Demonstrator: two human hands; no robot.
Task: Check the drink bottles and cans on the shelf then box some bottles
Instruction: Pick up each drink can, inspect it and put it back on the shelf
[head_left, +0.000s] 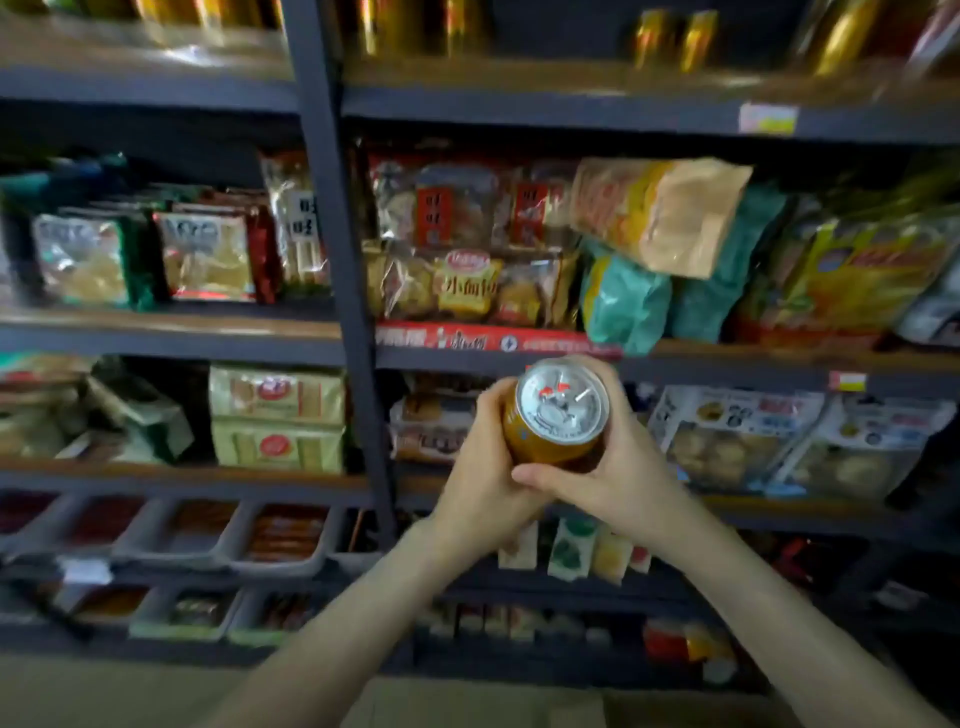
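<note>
An orange-gold drink can (556, 423) with a silver pull-tab lid is held up in front of the shelves, its lid tilted toward the camera. My left hand (480, 467) grips its left side with fingers wrapped behind it. My right hand (618, 462) grips its right side, the thumb lying across the bottom front. Several gold cans (675, 39) stand on the top shelf, blurred.
A dark metal shelf rack (332, 218) fills the view, its upright post just left of my hands. Snack bags (660, 218) and bread packs crowd the middle shelves. Grey bins (280, 535) of small packets sit lower left. A cardboard surface (467, 706) lies at the bottom edge.
</note>
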